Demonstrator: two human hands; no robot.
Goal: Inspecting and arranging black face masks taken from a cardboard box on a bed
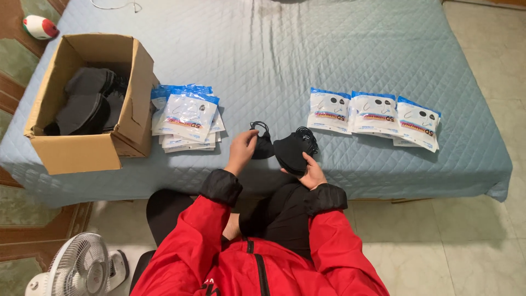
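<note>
Nearby, cardboard box point(93, 151), packet pile point(187, 118), packet row point(373, 116)

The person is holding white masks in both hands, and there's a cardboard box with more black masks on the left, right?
Not quite. The masks are black, not white: the left hand holds one black mask and the right hand holds a small stack of black masks. The head view shows this. The cardboard box on the left does hold more black masks.
</note>
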